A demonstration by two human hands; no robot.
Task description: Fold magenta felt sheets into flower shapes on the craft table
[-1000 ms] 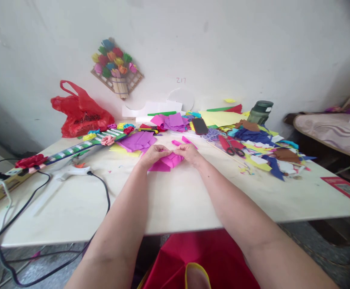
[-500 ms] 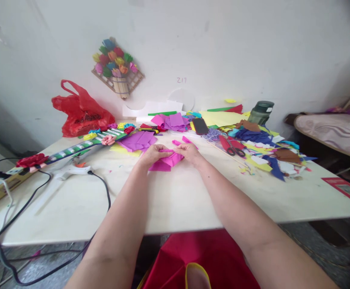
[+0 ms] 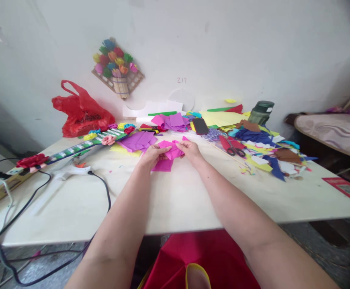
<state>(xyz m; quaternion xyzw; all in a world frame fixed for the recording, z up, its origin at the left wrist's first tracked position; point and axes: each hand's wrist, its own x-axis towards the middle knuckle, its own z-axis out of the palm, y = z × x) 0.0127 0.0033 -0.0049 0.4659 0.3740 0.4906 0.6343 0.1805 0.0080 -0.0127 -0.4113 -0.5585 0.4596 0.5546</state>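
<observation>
Between my hands is a folded piece of bright pink paper [image 3: 172, 151], raised a little over the table. My left hand [image 3: 155, 155] pinches its left side between thumb and fingers. The fingertips of my right hand [image 3: 189, 151] are closed on its right side. Under it, a flat pink sheet [image 3: 163, 165] lies on the table near my left fingers. A small pink strip shows just behind my right fingertips. Purple paper sheets [image 3: 138, 141] lie to the left of my left hand.
Scissors [image 3: 235, 151] and colourful paper scraps [image 3: 257, 138] lie to the right, a phone [image 3: 200, 126] behind. At left are a glue gun [image 3: 75, 171] with its black cord, a flower-decorated strip [image 3: 81, 148] and a red plastic bag [image 3: 80, 114]. A green bottle [image 3: 260, 112] stands at the back right.
The pink paper in my hands has been turned and lifted slightly, and more of its folded face shows. Both hands keep their pinch and have shifted only a little.
</observation>
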